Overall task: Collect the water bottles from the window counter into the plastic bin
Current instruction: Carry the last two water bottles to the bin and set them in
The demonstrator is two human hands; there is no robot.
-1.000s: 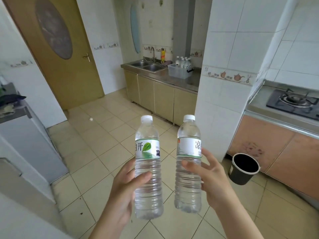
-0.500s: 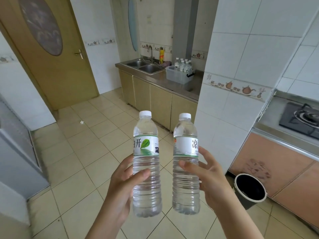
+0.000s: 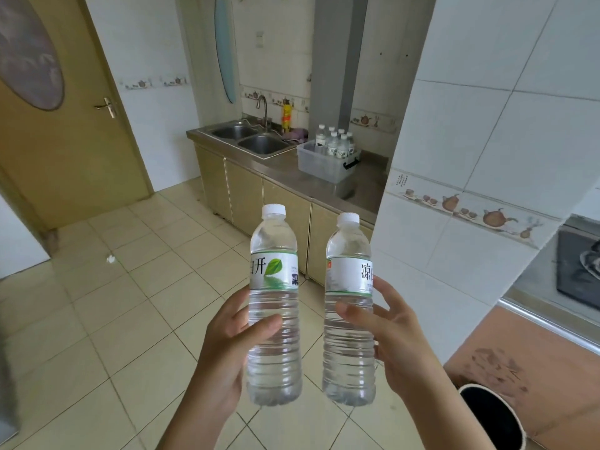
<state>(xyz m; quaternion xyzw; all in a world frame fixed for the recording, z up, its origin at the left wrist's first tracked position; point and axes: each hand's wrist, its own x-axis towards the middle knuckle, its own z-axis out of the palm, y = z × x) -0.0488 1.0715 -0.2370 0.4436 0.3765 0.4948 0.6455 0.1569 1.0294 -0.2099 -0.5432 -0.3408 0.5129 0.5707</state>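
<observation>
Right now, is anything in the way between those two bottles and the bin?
Nothing visible: open floor leads to the plastic bin on the counter. The white tiled pillar stands just right of that path.

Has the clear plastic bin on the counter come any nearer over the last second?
Yes. The plastic bin beside the sink looks larger and nearer, but it keeps its place by the sink, so the person carrying the bottles has walked toward it.

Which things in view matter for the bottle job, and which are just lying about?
Job:
- left hand gripping leaf-label bottle
- right hand gripping plain-label bottle
- plastic bin with bottles already in it

Lying about:
- yellow spray bottle
- black bucket
- sink
</observation>
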